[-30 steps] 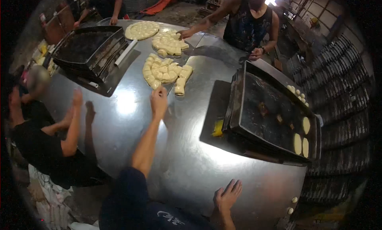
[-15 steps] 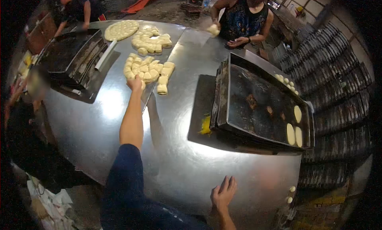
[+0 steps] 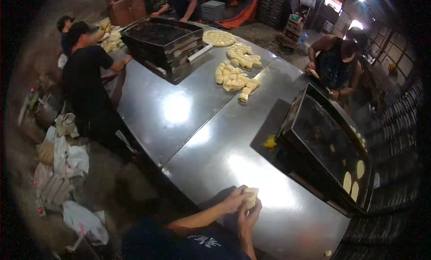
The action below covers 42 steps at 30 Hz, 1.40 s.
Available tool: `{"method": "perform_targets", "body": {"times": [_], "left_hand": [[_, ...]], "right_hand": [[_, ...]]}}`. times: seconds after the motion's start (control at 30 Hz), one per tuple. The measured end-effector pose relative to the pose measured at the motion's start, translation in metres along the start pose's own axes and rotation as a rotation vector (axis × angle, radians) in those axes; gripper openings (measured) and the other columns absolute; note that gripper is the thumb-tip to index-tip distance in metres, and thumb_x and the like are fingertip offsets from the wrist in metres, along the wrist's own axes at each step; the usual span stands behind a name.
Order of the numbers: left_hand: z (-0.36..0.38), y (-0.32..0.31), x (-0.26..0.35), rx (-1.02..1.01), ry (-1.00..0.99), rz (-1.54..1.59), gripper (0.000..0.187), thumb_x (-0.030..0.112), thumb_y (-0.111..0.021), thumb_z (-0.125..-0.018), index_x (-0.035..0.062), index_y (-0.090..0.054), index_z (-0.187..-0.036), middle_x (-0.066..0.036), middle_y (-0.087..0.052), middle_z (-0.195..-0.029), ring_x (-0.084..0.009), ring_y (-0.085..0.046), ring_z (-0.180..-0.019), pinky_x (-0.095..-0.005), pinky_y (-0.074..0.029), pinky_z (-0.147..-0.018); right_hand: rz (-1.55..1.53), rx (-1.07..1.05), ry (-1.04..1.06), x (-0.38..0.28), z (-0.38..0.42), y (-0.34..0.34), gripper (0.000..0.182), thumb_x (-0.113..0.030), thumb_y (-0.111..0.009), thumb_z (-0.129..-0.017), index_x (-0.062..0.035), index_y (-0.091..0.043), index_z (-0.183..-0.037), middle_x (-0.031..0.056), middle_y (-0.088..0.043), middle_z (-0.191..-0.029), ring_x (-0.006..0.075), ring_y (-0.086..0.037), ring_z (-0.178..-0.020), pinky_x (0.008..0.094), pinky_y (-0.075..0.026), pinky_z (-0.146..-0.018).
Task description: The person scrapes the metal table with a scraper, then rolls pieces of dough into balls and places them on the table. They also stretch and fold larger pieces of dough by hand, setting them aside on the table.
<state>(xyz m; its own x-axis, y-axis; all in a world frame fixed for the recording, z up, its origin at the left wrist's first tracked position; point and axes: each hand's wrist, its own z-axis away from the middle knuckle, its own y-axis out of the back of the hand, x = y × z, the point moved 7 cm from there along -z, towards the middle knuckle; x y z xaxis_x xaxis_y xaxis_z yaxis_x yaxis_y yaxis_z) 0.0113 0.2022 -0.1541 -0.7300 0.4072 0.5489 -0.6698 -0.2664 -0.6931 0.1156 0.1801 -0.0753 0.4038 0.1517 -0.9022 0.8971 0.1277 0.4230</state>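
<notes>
Close to the table's near edge, my left hand (image 3: 235,201) and my right hand (image 3: 248,218) are together, their fingers closed round a pale piece of dough (image 3: 252,197). The dough pokes up above the fingers; its lower part is hidden. Farther up the metal table (image 3: 211,161) lies a cluster of cut dough pieces (image 3: 231,76). Behind it sit another curved group of dough pieces (image 3: 243,57) and a round mass of scored dough (image 3: 218,38). On the table's lower right corner rests a small dough ball (image 3: 328,253).
At right stands a stack of dark baking trays (image 3: 310,165), with flat dough ovals (image 3: 347,182) in the top one. Another tray stack (image 3: 164,46) is at far left, beside a white roller (image 3: 200,53). Co-workers stand at left (image 3: 90,80), at the back (image 3: 183,3) and at right (image 3: 339,64).
My left hand has come back from the dough cluster to my right hand, and both now hold a dough piece. The view has swung left.
</notes>
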Motion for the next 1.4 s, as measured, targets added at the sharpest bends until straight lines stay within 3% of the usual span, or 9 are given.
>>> {"method": "perform_targets", "body": {"times": [0.07,0.33,0.47,0.53,0.6,0.83,1.0,1.23,1.4], "left_hand": [[0.016,0.009,0.017,0.19,-0.19,-0.163,0.036,0.015,-0.059,-0.096,0.0062,-0.05,-0.129,-0.009,-0.057,-0.116,-0.0232,-0.06,-0.104,-0.0342,-0.056,-0.085],[0.082,0.087,0.076,0.252,-0.371,0.266,0.042,0.023,-0.063,-0.094,0.0001,-0.047,-0.125,-0.014,-0.053,-0.118,-0.0257,-0.058,-0.107,-0.0435,-0.055,-0.087],[0.062,0.092,0.103,0.379,-0.416,-1.412,0.036,0.034,-0.061,-0.094,0.0041,-0.052,-0.111,-0.012,-0.058,-0.096,-0.0256,-0.057,-0.095,-0.0448,-0.048,-0.079],[0.055,0.044,0.118,0.573,-1.137,-2.036,0.038,0.038,-0.061,-0.092,0.0027,-0.056,-0.105,-0.015,-0.06,-0.089,-0.0311,-0.057,-0.085,-0.047,-0.046,-0.081],[0.021,0.031,0.103,0.569,-1.099,-1.964,0.034,0.035,-0.061,-0.091,0.0028,-0.059,-0.102,-0.017,-0.061,-0.091,-0.0337,-0.057,-0.085,-0.0485,-0.045,-0.082],[0.06,0.063,0.065,-0.149,-1.041,-2.077,0.017,0.022,-0.058,-0.091,0.0078,-0.065,-0.087,-0.013,-0.064,-0.095,-0.0347,-0.057,-0.096,-0.0519,-0.043,-0.084],[0.018,0.047,0.138,0.542,-1.033,-1.772,0.021,0.026,-0.06,-0.09,0.0054,-0.066,-0.09,-0.013,-0.065,-0.1,-0.0326,-0.057,-0.098,-0.0493,-0.043,-0.083],[0.0,0.116,0.094,-0.011,-0.468,-2.325,0.028,0.03,-0.058,-0.093,0.0041,-0.066,-0.091,-0.017,-0.065,-0.1,-0.0356,-0.057,-0.103,-0.0462,-0.037,-0.101],[-0.018,0.052,0.144,0.235,-0.876,-1.693,0.027,0.028,-0.056,-0.093,0.0052,-0.07,-0.093,-0.017,-0.067,-0.101,-0.0348,-0.059,-0.102,-0.0518,-0.04,-0.095]], "right_hand": [[-0.199,-0.013,-0.249,0.019,0.007,0.015,0.045,-0.005,-0.065,-0.087,0.003,-0.051,-0.128,0.015,-0.058,-0.111,0.0248,-0.058,-0.101,0.0355,-0.05,-0.085],[0.294,-0.056,0.508,0.024,0.057,0.109,0.035,-0.009,-0.072,-0.081,0.0001,-0.057,-0.111,0.0173,-0.056,-0.101,0.0308,-0.058,-0.088,0.0402,-0.051,-0.072],[0.625,-0.257,0.565,0.065,0.025,0.094,0.035,-0.027,-0.073,-0.083,-0.0014,-0.058,-0.101,0.0139,-0.056,-0.09,0.0286,-0.055,-0.084,0.0404,-0.046,-0.072],[0.717,-0.3,0.528,0.062,0.007,0.065,0.036,-0.034,-0.07,-0.084,-0.0015,-0.058,-0.096,0.0138,-0.055,-0.087,0.0282,-0.053,-0.082,0.0406,-0.044,-0.073],[0.616,0.126,0.505,0.035,-0.012,0.047,0.03,-0.029,-0.066,-0.087,-0.0006,-0.058,-0.093,0.0151,-0.056,-0.088,0.0292,-0.051,-0.083,0.0426,-0.043,-0.076],[0.692,0.034,0.746,0.048,0.052,0.041,0.023,-0.02,-0.063,-0.086,0.0018,-0.058,-0.091,0.0186,-0.056,-0.089,0.0347,-0.052,-0.087,0.0468,-0.043,-0.079],[0.668,0.364,0.223,0.074,-0.02,0.037,0.016,-0.014,-0.062,-0.086,0.0008,-0.056,-0.088,0.0184,-0.055,-0.089,0.036,-0.051,-0.085,0.0476,-0.042,-0.078],[0.937,-0.122,0.362,0.085,0.044,0.022,0.014,-0.013,-0.057,-0.085,-0.0008,-0.058,-0.079,0.0179,-0.055,-0.08,0.0343,-0.05,-0.08,0.0487,-0.039,-0.07],[0.8,0.541,0.115,0.071,-0.015,0.034,0.014,-0.013,-0.06,-0.085,-0.0014,-0.057,-0.078,0.0169,-0.055,-0.08,0.0331,-0.052,-0.083,0.0499,-0.041,-0.075]]}}
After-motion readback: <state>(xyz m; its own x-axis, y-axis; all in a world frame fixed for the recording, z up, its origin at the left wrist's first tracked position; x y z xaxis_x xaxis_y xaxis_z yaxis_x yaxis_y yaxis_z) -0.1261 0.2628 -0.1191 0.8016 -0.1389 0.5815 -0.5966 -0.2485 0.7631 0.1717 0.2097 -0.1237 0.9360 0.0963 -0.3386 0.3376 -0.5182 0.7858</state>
